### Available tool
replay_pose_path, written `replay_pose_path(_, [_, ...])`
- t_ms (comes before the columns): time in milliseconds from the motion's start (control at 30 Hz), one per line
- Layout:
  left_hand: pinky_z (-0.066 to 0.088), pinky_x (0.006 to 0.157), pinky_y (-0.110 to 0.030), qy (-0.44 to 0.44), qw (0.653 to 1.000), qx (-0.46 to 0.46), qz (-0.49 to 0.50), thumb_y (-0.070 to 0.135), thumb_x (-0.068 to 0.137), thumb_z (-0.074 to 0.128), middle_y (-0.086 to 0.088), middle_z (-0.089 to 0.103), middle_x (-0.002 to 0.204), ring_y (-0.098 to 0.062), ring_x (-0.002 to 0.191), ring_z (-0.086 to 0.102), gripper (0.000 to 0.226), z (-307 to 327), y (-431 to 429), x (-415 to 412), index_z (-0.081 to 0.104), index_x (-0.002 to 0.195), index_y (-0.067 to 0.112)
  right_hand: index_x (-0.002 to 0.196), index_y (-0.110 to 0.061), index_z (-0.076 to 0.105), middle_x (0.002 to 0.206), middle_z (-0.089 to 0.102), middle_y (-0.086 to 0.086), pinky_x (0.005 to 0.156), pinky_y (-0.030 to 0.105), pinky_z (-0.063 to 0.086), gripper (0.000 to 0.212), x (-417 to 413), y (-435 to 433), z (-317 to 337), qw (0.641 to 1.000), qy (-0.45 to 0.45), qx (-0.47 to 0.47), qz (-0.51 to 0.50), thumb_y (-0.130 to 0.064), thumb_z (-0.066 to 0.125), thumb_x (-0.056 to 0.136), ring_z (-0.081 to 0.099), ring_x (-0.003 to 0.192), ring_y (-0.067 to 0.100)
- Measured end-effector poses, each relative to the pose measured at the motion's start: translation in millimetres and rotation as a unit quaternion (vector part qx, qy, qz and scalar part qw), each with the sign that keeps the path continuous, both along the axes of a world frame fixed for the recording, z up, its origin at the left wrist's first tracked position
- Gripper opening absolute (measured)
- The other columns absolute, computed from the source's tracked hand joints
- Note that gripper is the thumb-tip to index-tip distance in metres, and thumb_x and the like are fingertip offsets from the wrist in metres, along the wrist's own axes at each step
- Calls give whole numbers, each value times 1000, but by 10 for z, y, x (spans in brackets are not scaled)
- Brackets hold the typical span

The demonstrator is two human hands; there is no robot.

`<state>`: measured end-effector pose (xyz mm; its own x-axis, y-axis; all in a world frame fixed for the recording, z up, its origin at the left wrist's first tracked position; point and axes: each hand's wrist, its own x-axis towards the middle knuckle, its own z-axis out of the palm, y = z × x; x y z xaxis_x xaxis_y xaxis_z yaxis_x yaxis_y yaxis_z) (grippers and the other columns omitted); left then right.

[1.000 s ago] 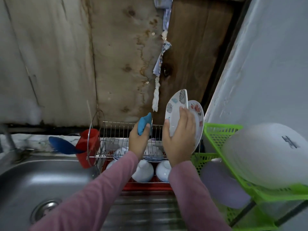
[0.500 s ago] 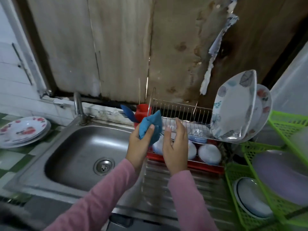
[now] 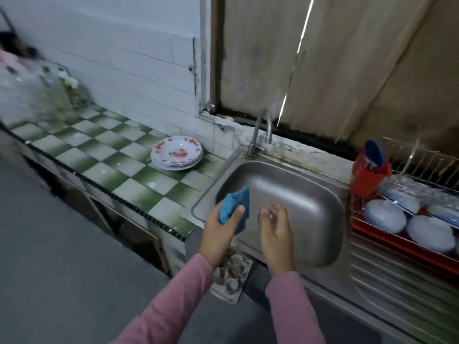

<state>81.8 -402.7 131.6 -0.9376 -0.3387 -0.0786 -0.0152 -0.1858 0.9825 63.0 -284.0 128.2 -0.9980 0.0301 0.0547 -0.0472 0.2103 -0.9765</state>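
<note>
My left hand [image 3: 219, 233] grips a bunched blue cloth [image 3: 235, 209] above the left front rim of the steel sink [image 3: 298, 194]. My right hand [image 3: 277, 232] hovers over the sink basin beside it, fingers relaxed and blurred, holding nothing. A stack of white plates with red flowers [image 3: 176, 153] sits on the green checked counter [image 3: 119, 170] to the left of the sink. At the right edge stands the wire dish rack [image 3: 427, 170] with upturned white bowls [image 3: 385, 216] on its red tray.
A curved tap [image 3: 260, 132] rises behind the sink. A red utensil cup [image 3: 367, 173] with a blue tool hangs at the rack's left end. An egg carton with shells [image 3: 231, 276] lies below the sink's front edge. White tiled wall and wooden boards stand behind.
My right hand let go of the patterned plate, left standing in the rack. Both hands drew back over the sink, and my view swung left toward the counter and plate stack.
</note>
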Motion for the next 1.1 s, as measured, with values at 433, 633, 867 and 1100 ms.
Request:
replay_pose_path(433, [50, 71, -23, -52, 982, -24, 181, 18, 97, 58, 1, 60, 90, -12, 80, 56, 9, -443, -2087, -152, 64, 97, 25, 124, -21, 55, 113, 60, -7, 79, 19, 43, 23, -618, -1891, -515, 983, -163, -34, 83, -23, 50, 102, 58, 101, 11])
replay_pose_path(633, [52, 83, -30, -62, 978, -44, 192, 21, 98, 58, 1, 65, 98, -17, 91, 61, 19, -520, -2924, -932, 61, 116, 20, 121, -17, 56, 113, 63, 2, 92, 36, 49, 23, -1493, -2604, -710, 976, -210, -47, 46, -21, 51, 98, 61, 106, 21])
replay_pose_path(867, [44, 53, -21, -67, 985, -75, 139, 24, 99, 56, -5, 62, 95, -21, 79, 53, 14, -411, -3615, -1885, 60, 98, 37, 118, -15, 57, 113, 64, 6, 86, 35, 49, 24, -2500, -3236, -831, 964, -259, -51, -27, -23, 50, 96, 61, 105, 23])
replay_pose_path(1100, [54, 84, -38, -86, 990, -64, 95, 23, 99, 56, 0, 64, 97, -22, 90, 60, 8, -511, -4096, -2561, 59, 102, 30, 141, -5, 43, 138, 53, 17, 93, 39, 47, 50, -3123, -3620, -987, 933, -346, 5, -103, -27, 59, 99, 56, 119, 31])
